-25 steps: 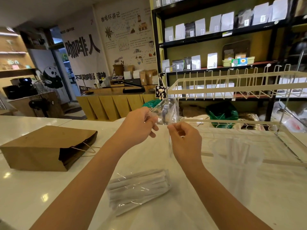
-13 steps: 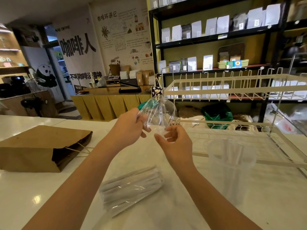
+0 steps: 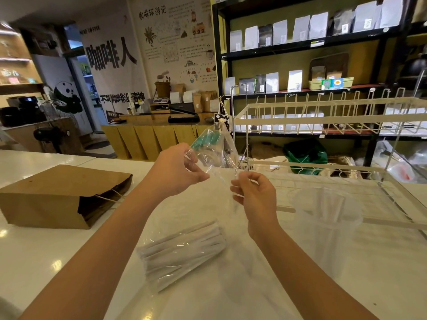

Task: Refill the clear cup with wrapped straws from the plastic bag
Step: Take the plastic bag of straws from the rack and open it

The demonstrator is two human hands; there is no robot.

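Straws (image 3: pixel 182 247) are lying bagged at lower centre while the left hand (image 3: pixel 175 172) and right hand (image 3: pixel 254 195), now spread wider, are pinching the plastic bag (image 3: pixel 217 155) mouth open, the clear cup (image 3: pixel 328 218) waiting at right.

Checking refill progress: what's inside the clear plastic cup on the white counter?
The clear plastic cup holds a few white wrapped straws standing upright, well short of full. Its bottom blurs into the white counter, so the count is unclear.
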